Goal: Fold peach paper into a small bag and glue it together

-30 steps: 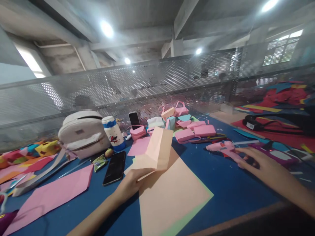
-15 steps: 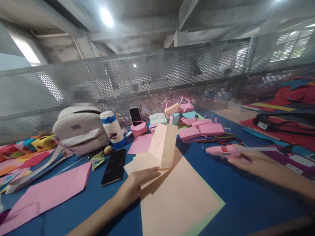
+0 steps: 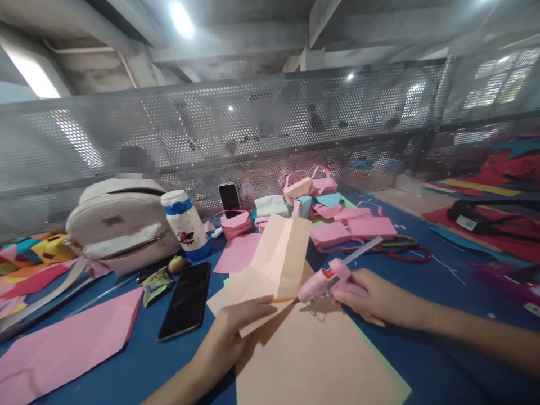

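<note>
My right hand [image 3: 366,295] is closed around the grip of a pink glue gun [image 3: 324,280], with a clear glue stick [image 3: 363,250] poking out of its back. The gun's nozzle points left and meets the lower right corner of a folded peach paper [image 3: 283,256]; whether it touches cannot be told. My left hand [image 3: 236,329] pinches the near flap of that folded paper, fingers lying along its edge. Beneath it lie flat peach sheets [image 3: 312,354] with a green sheet's edge showing at the right.
Left of my hands lie a black phone [image 3: 185,301], a green snack packet [image 3: 157,286] and a pink sheet [image 3: 80,343]. Behind stand a white backpack [image 3: 122,225] and a bottle [image 3: 185,225]. Small pink paper bags [image 3: 371,228] and scissors [image 3: 409,250] lie beyond the gun.
My right hand has brought the glue gun leftward from the right side to the folded paper's corner. My left hand keeps its hold on the paper. The view has shifted slightly.
</note>
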The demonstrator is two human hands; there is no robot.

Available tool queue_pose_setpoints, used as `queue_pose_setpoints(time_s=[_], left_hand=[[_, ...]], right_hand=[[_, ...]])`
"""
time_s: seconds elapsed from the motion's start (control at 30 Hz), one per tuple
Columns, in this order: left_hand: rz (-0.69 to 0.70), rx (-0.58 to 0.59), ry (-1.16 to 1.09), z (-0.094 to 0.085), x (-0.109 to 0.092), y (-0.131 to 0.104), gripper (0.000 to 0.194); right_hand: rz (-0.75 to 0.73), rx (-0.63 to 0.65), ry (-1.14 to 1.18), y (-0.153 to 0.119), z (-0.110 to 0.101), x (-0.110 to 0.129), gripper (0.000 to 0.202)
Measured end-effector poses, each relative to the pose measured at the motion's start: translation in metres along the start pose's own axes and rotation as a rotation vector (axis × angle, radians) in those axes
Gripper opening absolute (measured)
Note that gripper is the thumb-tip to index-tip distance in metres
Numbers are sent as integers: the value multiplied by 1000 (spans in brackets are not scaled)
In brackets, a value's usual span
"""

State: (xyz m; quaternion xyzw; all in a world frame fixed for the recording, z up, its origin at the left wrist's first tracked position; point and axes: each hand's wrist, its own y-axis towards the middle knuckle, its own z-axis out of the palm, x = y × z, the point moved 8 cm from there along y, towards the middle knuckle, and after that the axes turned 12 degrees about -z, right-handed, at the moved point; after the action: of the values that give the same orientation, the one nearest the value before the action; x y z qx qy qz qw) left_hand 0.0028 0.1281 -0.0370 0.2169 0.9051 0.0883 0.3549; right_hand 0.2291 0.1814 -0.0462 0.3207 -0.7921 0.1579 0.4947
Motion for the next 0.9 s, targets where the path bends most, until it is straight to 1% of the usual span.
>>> queue_pose_setpoints(time_s=[0.07, 0.13, 0.2, 0.27, 0.37, 0.53, 0.67, 0.77, 0.83, 0.9], left_hand=[[11, -9, -23, -2, 1, 1, 46], [61, -3, -28, -3, -2, 0, 48], [91, 13, -26, -3, -3, 0, 50], [85, 24, -15, -4, -1, 0, 51], [85, 44, 3, -4, -2, 2, 49], [121, 50, -13, -5, -8, 6, 33], [102, 32, -19, -6, -7, 8, 28], [95, 37, -9, -6, -6, 7, 28], [88, 58, 5, -5, -6, 7, 28], [88, 51, 6, -6, -6, 7, 28]], right_hand=[[-10, 25, 79, 8, 8, -7, 37], [-14, 31, 180, 12, 17, -17, 45], [7, 17, 273, 12, 25, -30, 51], [25, 10, 331, 10, 32, -41, 54], [56, 9, 361, 6, 38, -51, 56], [201, 14, 331, -2, 37, -58, 49], [299, -10, 258, -8, 32, -58, 46], [308, -29, 242, -9, 30, -58, 49], [293, -20, 246, -9, 31, -59, 51], [282, -3, 252, -9, 33, -61, 52]])
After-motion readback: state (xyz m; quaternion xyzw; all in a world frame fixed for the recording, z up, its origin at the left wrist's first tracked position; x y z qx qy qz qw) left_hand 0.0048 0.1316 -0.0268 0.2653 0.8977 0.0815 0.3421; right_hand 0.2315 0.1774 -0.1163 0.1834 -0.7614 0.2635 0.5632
